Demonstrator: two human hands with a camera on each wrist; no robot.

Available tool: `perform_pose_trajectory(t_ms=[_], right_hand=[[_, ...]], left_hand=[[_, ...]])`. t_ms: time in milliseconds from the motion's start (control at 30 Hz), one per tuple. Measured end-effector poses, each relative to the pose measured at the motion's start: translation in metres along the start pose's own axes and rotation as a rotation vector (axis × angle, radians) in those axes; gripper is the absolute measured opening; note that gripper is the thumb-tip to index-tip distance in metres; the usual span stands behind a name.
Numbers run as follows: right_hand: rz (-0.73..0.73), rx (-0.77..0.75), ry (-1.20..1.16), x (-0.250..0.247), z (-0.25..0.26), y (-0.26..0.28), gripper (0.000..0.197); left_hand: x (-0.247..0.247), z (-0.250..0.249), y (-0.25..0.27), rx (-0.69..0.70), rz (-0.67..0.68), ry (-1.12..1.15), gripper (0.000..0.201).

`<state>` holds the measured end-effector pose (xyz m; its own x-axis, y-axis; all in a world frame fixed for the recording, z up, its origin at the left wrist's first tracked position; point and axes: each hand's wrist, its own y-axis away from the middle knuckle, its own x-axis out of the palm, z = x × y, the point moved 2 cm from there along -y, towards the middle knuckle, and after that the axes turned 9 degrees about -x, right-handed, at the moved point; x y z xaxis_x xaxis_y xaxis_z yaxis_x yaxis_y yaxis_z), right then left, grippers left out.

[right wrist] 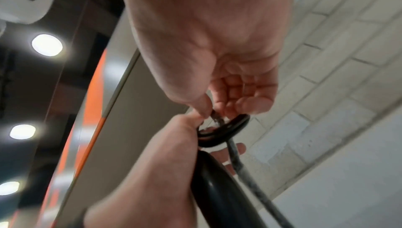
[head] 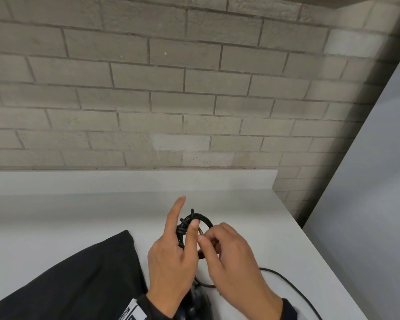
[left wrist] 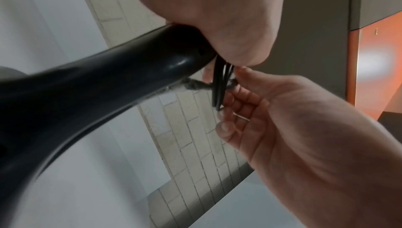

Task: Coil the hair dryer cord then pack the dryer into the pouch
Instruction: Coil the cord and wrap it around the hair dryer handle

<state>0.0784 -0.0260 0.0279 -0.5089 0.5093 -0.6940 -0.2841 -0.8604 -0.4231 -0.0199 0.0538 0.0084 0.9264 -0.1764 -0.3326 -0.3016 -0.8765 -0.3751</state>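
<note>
My left hand holds the black coiled cord above the white counter, thumb pressed on the loops and index finger pointing up. My right hand pinches a strand of the cord beside the coil between thumb and fingers. The black hair dryer sits under my left wrist, mostly hidden. Its handle ends at my left palm, where the loops hang. In the right wrist view the coil sits between both hands. The black pouch lies flat at the left.
The loose cord trails right across the white counter toward its right edge. A grey brick wall rises behind the counter. A pale panel stands to the right.
</note>
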Motion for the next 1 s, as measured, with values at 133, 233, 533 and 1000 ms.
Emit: perform_pose_trajectory(t_ms=[133,233,533,1000], right_hand=[[0.081,0.11,-0.244,-0.013,0.005,-0.008,0.028],[0.129,0.171,-0.345,-0.023,0.005,-0.012,0.029],[0.098,0.262,-0.501,-0.046,0.006,-0.023,0.031],[0.104,0.218,-0.853,-0.038,0.0,-0.002,0.012]], left_hand=[[-0.001,0.0,-0.003,0.034,0.044,-0.001,0.032],[-0.001,0.004,-0.006,0.033,0.061,0.033,0.028],[0.004,0.014,-0.01,0.022,0.126,0.098,0.014],[-0.001,0.005,-0.009,0.095,0.099,0.135,0.017]])
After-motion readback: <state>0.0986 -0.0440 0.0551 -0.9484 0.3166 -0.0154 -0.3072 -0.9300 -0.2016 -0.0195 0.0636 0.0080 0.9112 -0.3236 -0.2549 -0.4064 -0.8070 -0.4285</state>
